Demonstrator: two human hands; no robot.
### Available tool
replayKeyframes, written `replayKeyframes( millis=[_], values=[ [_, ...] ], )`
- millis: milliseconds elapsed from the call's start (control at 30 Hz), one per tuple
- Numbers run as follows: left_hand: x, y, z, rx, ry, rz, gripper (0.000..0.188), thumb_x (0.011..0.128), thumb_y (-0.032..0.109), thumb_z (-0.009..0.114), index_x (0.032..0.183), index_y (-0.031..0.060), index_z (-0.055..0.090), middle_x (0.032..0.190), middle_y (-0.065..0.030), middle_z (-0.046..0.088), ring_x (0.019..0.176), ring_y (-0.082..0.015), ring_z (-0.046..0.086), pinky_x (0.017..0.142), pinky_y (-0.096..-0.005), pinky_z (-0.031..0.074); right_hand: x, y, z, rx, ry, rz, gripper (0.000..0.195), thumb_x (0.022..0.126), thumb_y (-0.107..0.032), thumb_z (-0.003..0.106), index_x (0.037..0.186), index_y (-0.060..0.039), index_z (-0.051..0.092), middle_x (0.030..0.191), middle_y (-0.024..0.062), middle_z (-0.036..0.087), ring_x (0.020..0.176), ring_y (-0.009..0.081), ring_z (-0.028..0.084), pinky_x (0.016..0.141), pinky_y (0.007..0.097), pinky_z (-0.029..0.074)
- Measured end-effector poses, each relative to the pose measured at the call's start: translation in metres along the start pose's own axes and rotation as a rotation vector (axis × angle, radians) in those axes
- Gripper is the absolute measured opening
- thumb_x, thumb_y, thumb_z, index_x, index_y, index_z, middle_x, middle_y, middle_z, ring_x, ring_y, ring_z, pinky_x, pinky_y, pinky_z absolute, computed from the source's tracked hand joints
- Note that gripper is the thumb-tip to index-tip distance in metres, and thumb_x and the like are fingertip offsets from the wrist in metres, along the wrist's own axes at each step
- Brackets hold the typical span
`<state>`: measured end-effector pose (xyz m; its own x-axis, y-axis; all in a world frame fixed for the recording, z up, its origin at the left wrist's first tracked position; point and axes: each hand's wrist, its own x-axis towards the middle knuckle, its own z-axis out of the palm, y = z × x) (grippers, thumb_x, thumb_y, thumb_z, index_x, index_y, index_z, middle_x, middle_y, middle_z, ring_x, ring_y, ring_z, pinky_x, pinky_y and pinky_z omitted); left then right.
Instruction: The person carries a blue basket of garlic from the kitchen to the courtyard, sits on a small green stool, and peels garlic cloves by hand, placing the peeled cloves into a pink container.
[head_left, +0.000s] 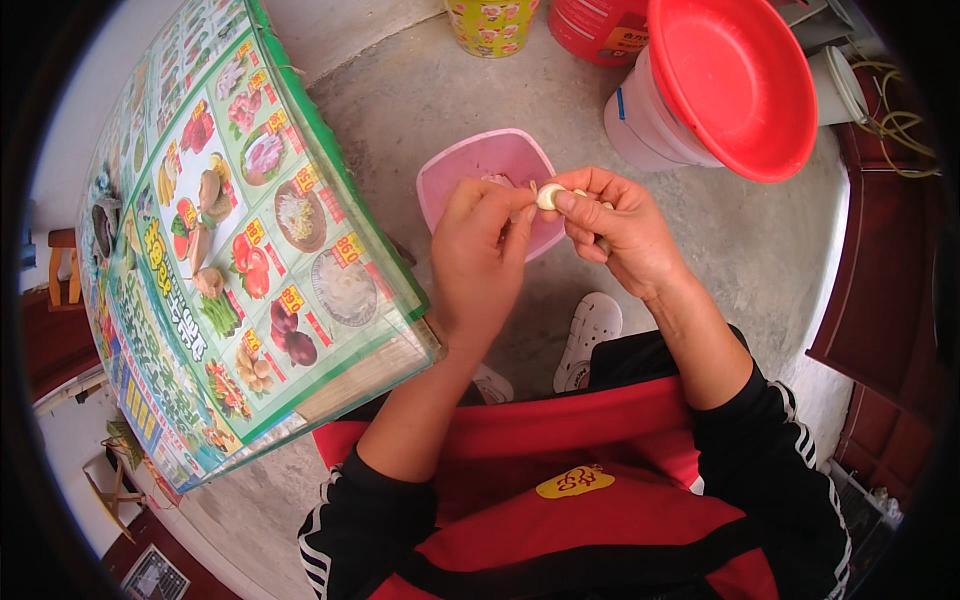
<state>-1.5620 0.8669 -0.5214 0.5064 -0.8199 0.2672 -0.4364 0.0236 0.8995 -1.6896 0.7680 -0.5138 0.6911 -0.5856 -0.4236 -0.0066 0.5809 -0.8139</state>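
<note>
My right hand (626, 229) grips a pale peeled garlic clove (550, 196) between thumb and forefinger. More pale cloves (604, 204) show partly among its curled fingers. Close against the clove, the thumb and fingers of my left hand (476, 251) pinch a small brownish bit of garlic skin (533, 187). Both hands are over a pink plastic bin (439, 169) on the floor, with some pale scraps (497, 180) visible inside. To the left, what look like unpeeled garlic cloves (209, 190) lie on a table with a printed plastic cover (330, 217).
At upper right a red basin (739, 82) sits on a white bucket (637, 124). A red bucket (596, 34) and a yellow patterned bin (493, 26) stand farther back. The table's corner (431, 337) is beside my left forearm. My white clogs (592, 330) rest on the concrete floor (390, 97).
</note>
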Motion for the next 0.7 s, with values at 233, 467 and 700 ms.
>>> replayKeyframes(
  millis=[233,467,700],
  values=[
    [-0.0002,-0.0068,0.0011,0.208,-0.013,0.198,0.013,0.074,-0.005,0.061,0.086,0.0020,0.059,0.079,-0.0086,0.053,0.068,-0.0230,0.054,0.058,-0.0308,0.044,-0.0007,0.0049,0.0003,0.044,0.018,0.015,0.016,0.087,-0.012,0.063,0.097,0.0002,0.059,0.079,0.0062,0.062,0.054,0.0042,0.044,0.043,0.0188,0.029],
    [0.0024,-0.0056,0.0016,0.314,0.013,0.294,0.014,0.070,-0.004,0.061,0.081,0.0025,0.055,0.078,-0.0098,0.051,0.070,-0.0282,0.053,0.059,-0.0372,0.043,-0.0026,0.0038,0.0024,0.006,0.015,0.018,0.016,0.087,-0.011,0.063,0.098,0.0009,0.059,0.076,0.0039,0.060,0.055,0.0045,0.044,0.043,0.0191,0.028],
    [0.0032,-0.0047,-0.0005,0.258,0.018,0.227,0.012,0.072,-0.004,0.060,0.081,0.0029,0.055,0.079,-0.0099,0.051,0.068,-0.0257,0.053,0.055,-0.0343,0.043,-0.0007,-0.0036,-0.0035,-0.068,-0.120,0.017,0.022,0.086,-0.009,0.062,0.106,0.0006,0.060,0.073,0.0008,0.057,0.054,0.0042,0.042,0.044,0.0180,0.028]
  ],
)
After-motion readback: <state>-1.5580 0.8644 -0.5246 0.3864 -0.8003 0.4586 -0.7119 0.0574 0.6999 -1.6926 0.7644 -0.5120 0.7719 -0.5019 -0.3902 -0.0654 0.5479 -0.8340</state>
